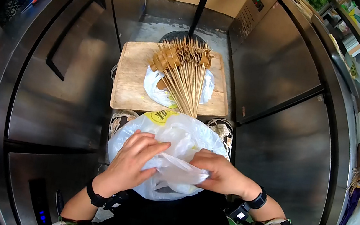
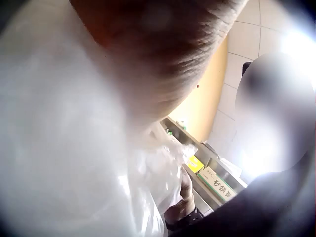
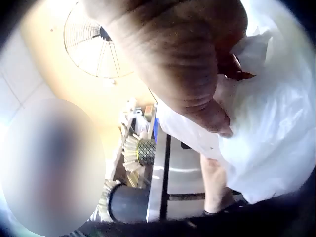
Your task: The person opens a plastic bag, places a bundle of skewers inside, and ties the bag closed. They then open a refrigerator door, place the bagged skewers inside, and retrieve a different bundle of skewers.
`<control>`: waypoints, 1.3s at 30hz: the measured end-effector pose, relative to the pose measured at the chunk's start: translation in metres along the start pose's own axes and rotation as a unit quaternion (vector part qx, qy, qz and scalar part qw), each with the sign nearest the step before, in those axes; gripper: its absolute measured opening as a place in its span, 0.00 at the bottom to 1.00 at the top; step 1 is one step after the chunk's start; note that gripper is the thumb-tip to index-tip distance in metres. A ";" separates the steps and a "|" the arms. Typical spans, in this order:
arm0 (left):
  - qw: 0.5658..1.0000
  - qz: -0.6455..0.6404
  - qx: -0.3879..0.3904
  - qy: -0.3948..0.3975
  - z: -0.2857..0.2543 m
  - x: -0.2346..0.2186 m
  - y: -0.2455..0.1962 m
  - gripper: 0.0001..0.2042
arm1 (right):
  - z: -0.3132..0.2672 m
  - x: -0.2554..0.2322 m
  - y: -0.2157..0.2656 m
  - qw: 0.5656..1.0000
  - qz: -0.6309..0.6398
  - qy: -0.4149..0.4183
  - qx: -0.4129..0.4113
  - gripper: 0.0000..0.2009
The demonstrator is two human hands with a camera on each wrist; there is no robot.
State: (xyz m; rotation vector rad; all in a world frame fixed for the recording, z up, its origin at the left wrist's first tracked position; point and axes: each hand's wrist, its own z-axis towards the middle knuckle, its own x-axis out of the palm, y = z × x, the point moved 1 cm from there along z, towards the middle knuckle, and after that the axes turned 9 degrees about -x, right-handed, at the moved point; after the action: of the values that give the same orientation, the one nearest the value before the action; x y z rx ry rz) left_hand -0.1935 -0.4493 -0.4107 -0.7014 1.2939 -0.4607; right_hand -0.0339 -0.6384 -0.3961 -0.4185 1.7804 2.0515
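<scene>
A white translucent plastic bag (image 1: pixel 172 132) with a yellow printed mark lies over the lap, its edges gathered between the hands. My right hand (image 1: pixel 222 173) pinches a fold of the bag (image 3: pixel 276 128) between curled fingers and thumb. The left hand (image 1: pixel 133 163) rests on the bag's left side, fingers extended and slightly bent. Beyond the bag, a fan of skewers (image 1: pixel 187 79) with wavy brown pieces at their far ends lies on another white bag (image 1: pixel 152 83) on a wooden board (image 1: pixel 131 75). In the left wrist view the bag (image 2: pixel 74 138) hides the left fingertips.
Steel cabinets (image 1: pixel 69 83) stand on the left and more steel doors (image 1: pixel 277 140) on the right. Patterned shoes (image 1: pixel 222 132) flank the near side of the board. A dark pole (image 1: pixel 201 9) on a round base rises behind it. A fan (image 3: pixel 102 34) shows in the right wrist view.
</scene>
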 end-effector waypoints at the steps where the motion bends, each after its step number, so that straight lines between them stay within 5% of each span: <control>1: 1.000 -0.028 -0.001 -0.001 0.000 0.001 0.003 0.24 | -0.003 -0.005 0.002 0.999 0.045 -0.023 -0.003 0.16; 3: 0.996 -0.087 -0.003 -0.003 0.000 0.001 0.011 0.21 | -0.017 -0.015 -0.006 0.981 0.170 -0.076 0.046 0.12; 6: 0.979 -0.197 -0.054 -0.015 -0.004 0.000 0.023 0.18 | -0.027 -0.014 -0.013 0.868 0.428 -0.245 0.063 0.08; 9: 0.926 -0.353 -0.134 -0.014 -0.011 0.004 0.037 0.10 | -0.037 -0.014 -0.027 0.815 0.508 -0.274 0.042 0.09; 11: 0.846 -0.500 -0.185 -0.009 -0.014 0.004 0.035 0.07 | -0.042 -0.011 -0.034 0.827 0.502 -0.248 0.043 0.09; 13: 0.849 -0.498 -0.171 -0.030 -0.015 0.007 0.041 0.06 | -0.044 -0.008 -0.034 0.846 0.481 -0.222 0.063 0.09; 16: 0.783 -0.588 -0.197 -0.046 -0.016 0.009 0.046 0.09 | -0.032 -0.006 -0.013 0.950 0.301 -0.038 0.066 0.22; 18: 0.787 -0.586 -0.191 -0.038 -0.018 0.008 0.047 0.11 | -0.017 0.002 0.003 0.971 0.200 0.031 0.124 0.33; 21: 0.804 -0.569 -0.171 -0.020 -0.018 0.006 0.042 0.12 | 0.005 0.011 0.017 0.979 0.130 0.060 0.142 0.36; 24: 0.818 -0.554 -0.153 -0.001 -0.017 0.000 0.034 0.12 | 0.006 0.022 -0.003 0.984 0.110 0.073 0.118 0.29; 27: 0.831 -0.526 -0.182 -0.017 -0.021 -0.002 0.037 0.13 | -0.008 0.013 -0.027 0.989 0.143 0.025 0.010 0.20; 28: 0.817 -0.548 -0.178 -0.015 -0.024 -0.004 0.041 0.13 | -0.016 0.006 -0.023 0.964 0.232 -0.067 0.109 0.13; 30: 0.806 -0.563 -0.182 -0.020 -0.025 -0.005 0.040 0.14 | -0.028 -0.005 -0.037 0.881 0.393 -0.256 0.059 0.12; 34: 0.840 -0.517 -0.165 -0.013 -0.019 0.000 0.041 0.17 | -0.035 -0.021 -0.045 0.674 0.596 -0.437 0.013 0.08; 36: 0.874 -0.462 -0.153 0.004 -0.017 0.002 0.045 0.23 | -0.047 -0.020 -0.065 0.714 0.529 -0.457 -0.027 0.10; 39: 0.930 -0.351 -0.108 0.020 -0.011 -0.001 0.038 0.30 | -0.060 -0.012 -0.092 0.803 0.372 -0.464 0.034 0.15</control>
State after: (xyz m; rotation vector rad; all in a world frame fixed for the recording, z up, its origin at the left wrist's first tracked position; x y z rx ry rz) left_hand -0.2068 -0.4234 -0.4379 -1.3576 1.1112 -0.9198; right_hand 0.0184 -0.6879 -0.4791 1.3051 1.4107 1.9964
